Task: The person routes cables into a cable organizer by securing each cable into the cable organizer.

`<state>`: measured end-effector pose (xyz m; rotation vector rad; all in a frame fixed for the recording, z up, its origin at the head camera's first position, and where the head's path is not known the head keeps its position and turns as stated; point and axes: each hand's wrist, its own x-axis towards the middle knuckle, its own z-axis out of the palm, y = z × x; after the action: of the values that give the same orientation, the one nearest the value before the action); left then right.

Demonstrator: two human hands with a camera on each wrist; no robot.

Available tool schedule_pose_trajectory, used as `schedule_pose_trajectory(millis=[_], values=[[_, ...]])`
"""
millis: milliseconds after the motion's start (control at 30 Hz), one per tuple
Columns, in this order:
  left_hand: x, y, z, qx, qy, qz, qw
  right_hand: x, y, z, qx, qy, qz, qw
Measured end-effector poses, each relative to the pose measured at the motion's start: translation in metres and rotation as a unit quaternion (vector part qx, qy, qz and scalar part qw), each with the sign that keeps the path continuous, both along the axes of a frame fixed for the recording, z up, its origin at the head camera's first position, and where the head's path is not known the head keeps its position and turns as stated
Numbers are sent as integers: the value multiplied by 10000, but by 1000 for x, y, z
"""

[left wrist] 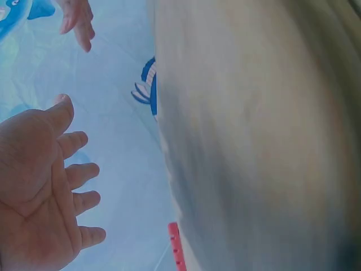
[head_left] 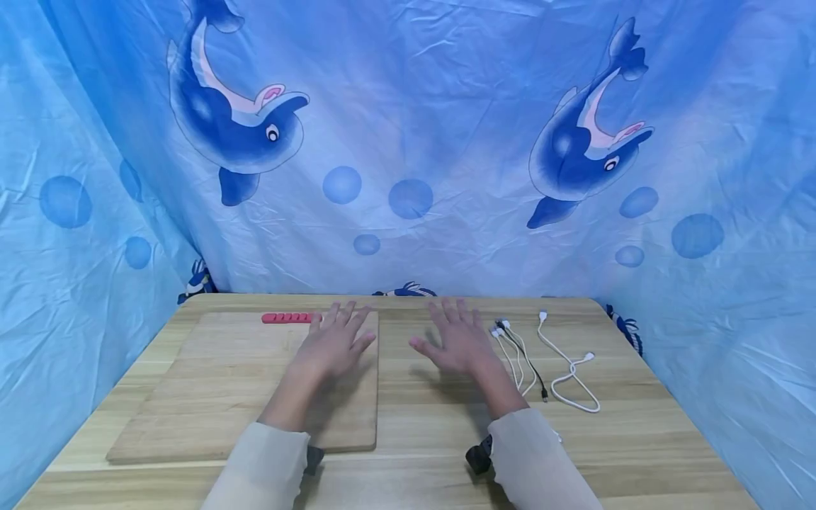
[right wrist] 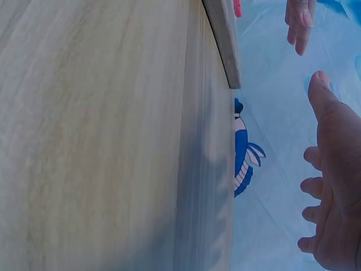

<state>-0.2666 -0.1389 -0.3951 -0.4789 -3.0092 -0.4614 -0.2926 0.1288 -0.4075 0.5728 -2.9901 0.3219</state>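
My left hand [head_left: 330, 345] hovers palm down over the right part of a wooden board [head_left: 255, 389], fingers spread and holding nothing. Just beyond its fingertips lies a red slotted strip [head_left: 287, 318] near the board's far edge; the hand hides part of that end. My right hand [head_left: 457, 343] is held above the bare table, its fingers also spread, with nothing in it. Close to its right lies a group of white cables and a black cable [head_left: 525, 354]. Both palms show in the wrist views, the left hand [left wrist: 39, 192] and the right hand [right wrist: 341, 186] apart from the table surface.
A separate white cable [head_left: 576, 372] lies looped farther right on the wooden table [head_left: 421, 439]. A small white end [head_left: 558, 437] peeks out beside the right sleeve. Blue curtains [head_left: 408, 142] printed with dolphins stand behind and at both sides.
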Motion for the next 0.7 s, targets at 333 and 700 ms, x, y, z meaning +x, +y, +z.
schedule_pose_trajectory(millis=[333, 700], values=[[9, -35, 7, -17, -5, 106, 9999, 2, -19, 4, 10, -113, 496, 9987], [19, -85, 1, -55, -135, 368, 9992, 10, -45, 3, 385, -26, 1186, 9922]])
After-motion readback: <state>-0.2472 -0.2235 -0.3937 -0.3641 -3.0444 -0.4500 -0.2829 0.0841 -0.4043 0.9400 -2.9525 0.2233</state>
